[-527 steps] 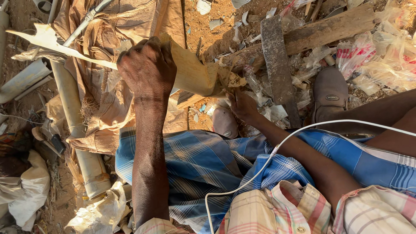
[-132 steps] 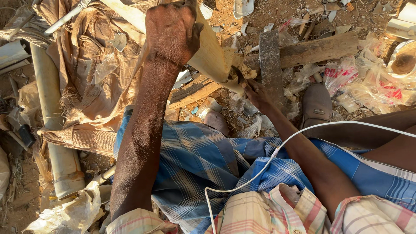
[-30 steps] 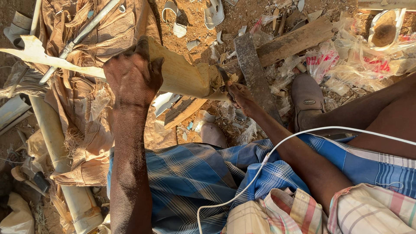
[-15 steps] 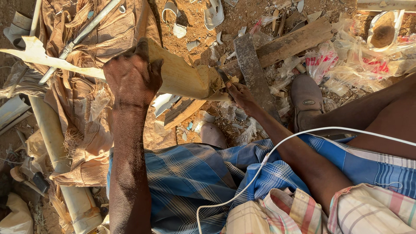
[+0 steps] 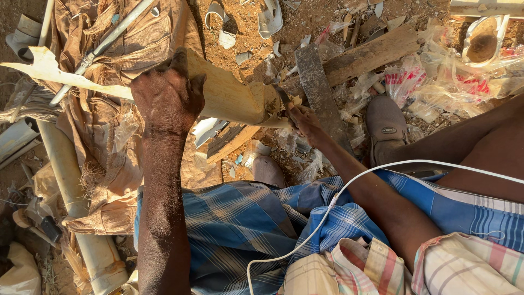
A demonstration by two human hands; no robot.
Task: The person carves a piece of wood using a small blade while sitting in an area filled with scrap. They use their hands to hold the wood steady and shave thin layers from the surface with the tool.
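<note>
The sandy ground (image 5: 322,16) is crowded with scraps, a long pale pipe (image 5: 65,180) at the left and a wooden beam (image 5: 371,52) at the top, leaving little free room around the work. The pale wooden block (image 5: 229,95) lies across, its cut end resting against the beam, seemingly as a brace. The left hand (image 5: 166,95) clamps over the block to steady it. The right hand (image 5: 305,120) is closed around a small blade (image 5: 284,98) at the block's chipped end.

Two hands, left (image 5: 168,98) and right (image 5: 305,121), one pale wooden piece (image 5: 229,98), one shoe (image 5: 386,127), one white cable (image 5: 349,186)
</note>
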